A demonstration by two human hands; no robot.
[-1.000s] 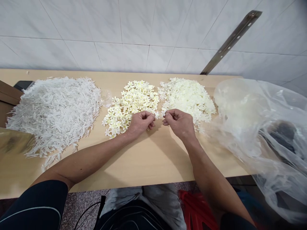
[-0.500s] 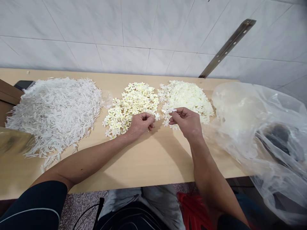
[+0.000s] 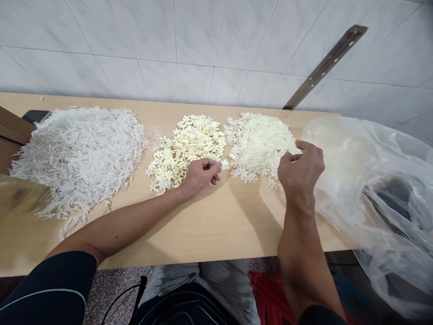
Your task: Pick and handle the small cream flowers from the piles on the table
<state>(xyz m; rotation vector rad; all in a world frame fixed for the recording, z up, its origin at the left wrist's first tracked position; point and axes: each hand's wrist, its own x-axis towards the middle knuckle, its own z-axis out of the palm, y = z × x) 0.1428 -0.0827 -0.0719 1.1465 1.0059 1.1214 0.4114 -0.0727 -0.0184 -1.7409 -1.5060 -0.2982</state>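
Note:
My left hand (image 3: 204, 175) rests over the front edge of the middle pile of cream flower heads (image 3: 192, 140), which have yellowish centres. Its thumb and forefinger are pinched together at a single white flower head (image 3: 224, 164) that shows at the fingertips. My right hand (image 3: 301, 169) is raised beside the right-hand pile of pale flower pieces (image 3: 262, 140). The thumb and forefinger there are bent and apart, with nothing visible between them; the other fingers are partly hidden.
At the left lies a big heap of thin white stem-like pieces (image 3: 84, 153). A clear plastic bag (image 3: 345, 167) spreads over the table's right end and hangs over its edge. Behind the wooden table (image 3: 203, 230), a metal strip (image 3: 324, 67) leans on the tiled wall.
My right hand has moved right, from the front of the right-hand pile to its far right side, and the white flower piece at its fingertips no longer shows. The left hand keeps its pinch in place.

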